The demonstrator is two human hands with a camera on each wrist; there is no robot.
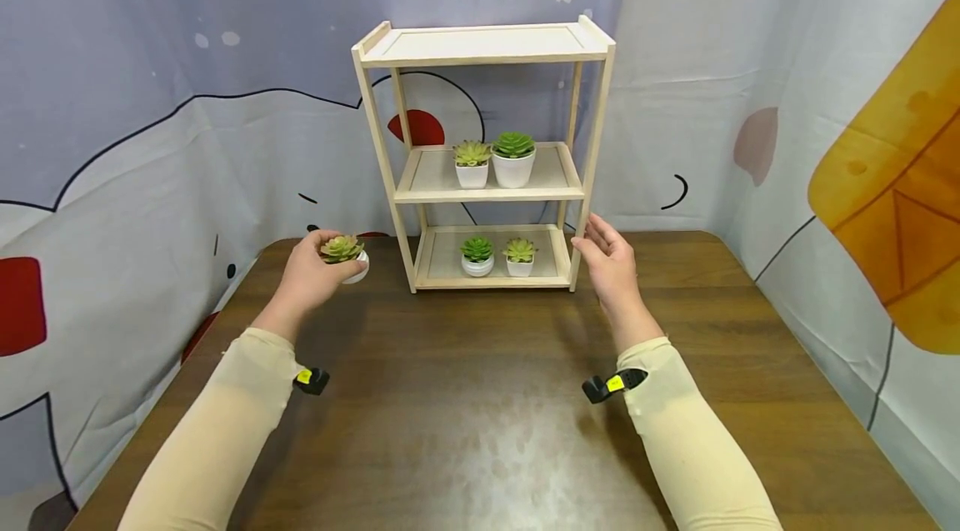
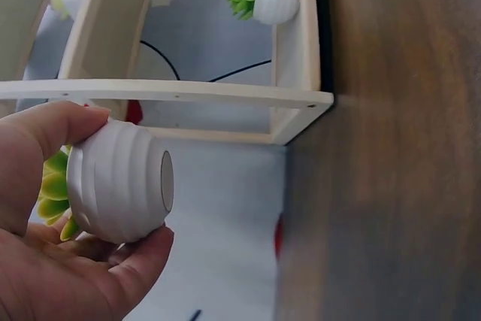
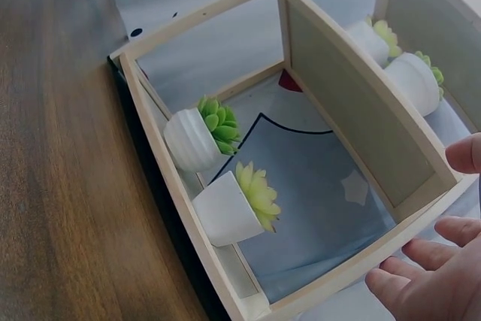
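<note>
Four white-potted succulents (image 1: 513,170) share a three-tier wooden rack (image 1: 483,44); my left hand (image 1: 309,271) grips another succulent (image 2: 119,182); my right hand (image 1: 613,268), loosely spread, holds nothing.

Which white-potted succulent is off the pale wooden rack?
The yellow-green succulent in the ribbed, round white pot, held in the left grip beside the pale wooden rack. The other four stand on its middle shelf and bottom shelf.

Both arms reach forward, angled inward, in pale sleeves (image 1: 225,414). Left arm (image 1: 191,464): wrist (image 1: 273,323) bare, left fingers (image 2: 143,264) curled in a grip, thumb (image 2: 71,124) opposing. Right arm (image 1: 697,448): wrist (image 1: 633,323) bare too, right fingers (image 3: 428,254) loosely extended, slightly bent, thumb (image 3: 467,153) held apart from them, nothing gripped.
</note>
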